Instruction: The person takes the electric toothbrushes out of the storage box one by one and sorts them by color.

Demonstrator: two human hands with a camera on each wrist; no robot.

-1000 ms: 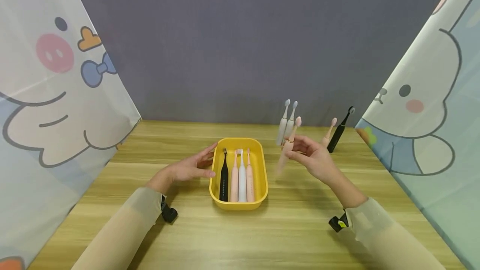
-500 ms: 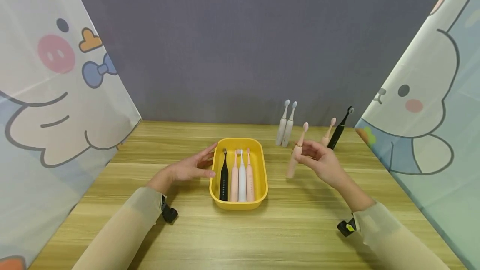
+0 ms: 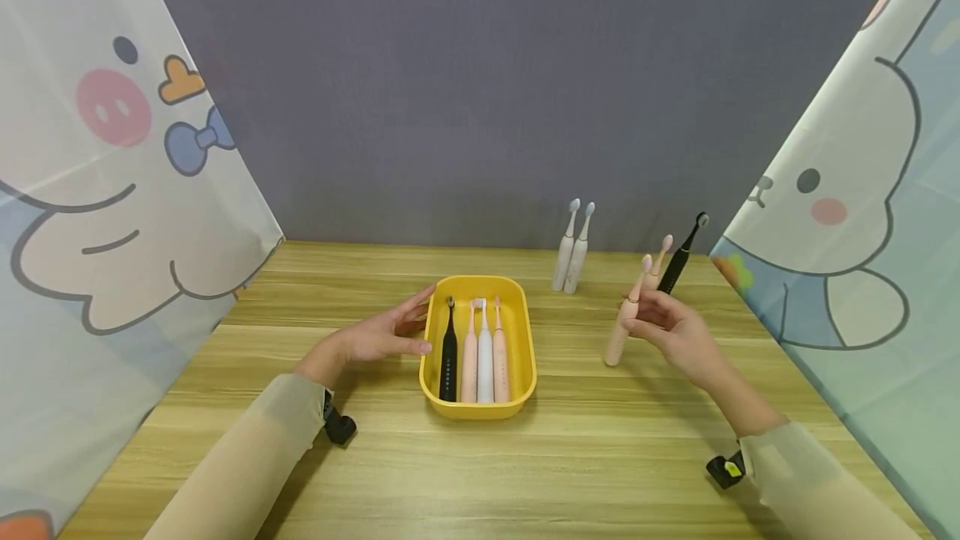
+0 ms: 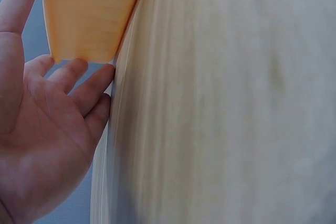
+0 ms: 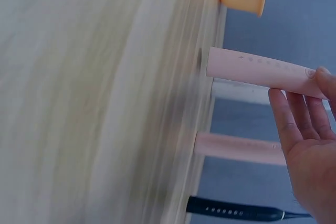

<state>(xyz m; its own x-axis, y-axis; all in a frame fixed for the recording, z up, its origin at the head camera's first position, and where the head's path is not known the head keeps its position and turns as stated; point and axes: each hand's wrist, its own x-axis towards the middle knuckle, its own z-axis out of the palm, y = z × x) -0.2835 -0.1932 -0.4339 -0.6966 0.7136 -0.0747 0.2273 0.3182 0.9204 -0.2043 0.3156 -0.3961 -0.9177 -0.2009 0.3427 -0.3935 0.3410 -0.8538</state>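
My right hand (image 3: 675, 338) pinches a pink electric toothbrush (image 3: 619, 335) upright between thumb and fingertips, its base close over the table in the right wrist view. Behind it stand a second pink toothbrush (image 5: 236, 148) and a black toothbrush (image 3: 677, 267). Fingers of my left hand (image 3: 378, 336) rest along the left wall of a yellow tray (image 3: 531, 357), thumb at the rim. Inside the tray lie a black toothbrush (image 3: 448, 361), a white one (image 3: 484, 365) and two pink ones, heads toward the back.
Two white toothbrushes (image 3: 570, 261) stand upright side by side at the back, right of the tray. A grey wall (image 3: 480, 90) rises behind the wooden table (image 3: 450, 482). Printed cartoon cloths (image 3: 832, 190) border both sides.
My right hand has carried the pink toothbrush rightward and a little nearer, away from the white pair and toward the other standing pink one. My left hand and the tray stay put.
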